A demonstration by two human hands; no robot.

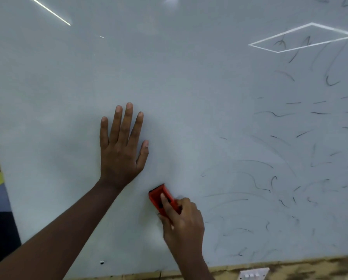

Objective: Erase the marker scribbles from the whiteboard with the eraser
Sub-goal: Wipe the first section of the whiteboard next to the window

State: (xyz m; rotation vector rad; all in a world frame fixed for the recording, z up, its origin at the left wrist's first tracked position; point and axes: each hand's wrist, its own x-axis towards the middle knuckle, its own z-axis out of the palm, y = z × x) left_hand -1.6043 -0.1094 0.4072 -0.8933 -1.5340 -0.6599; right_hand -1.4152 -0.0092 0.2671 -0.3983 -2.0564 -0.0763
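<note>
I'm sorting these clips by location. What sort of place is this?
Probably an office, classroom or meeting room: a large wall-mounted whiteboard with marker scribbles, a white switch plate below it, and ceiling light strips reflected in the board.

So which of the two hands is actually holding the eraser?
The right hand, lower down, grips the red eraser against the whiteboard. The left hand just rests flat on the board, fingers spread.
</note>
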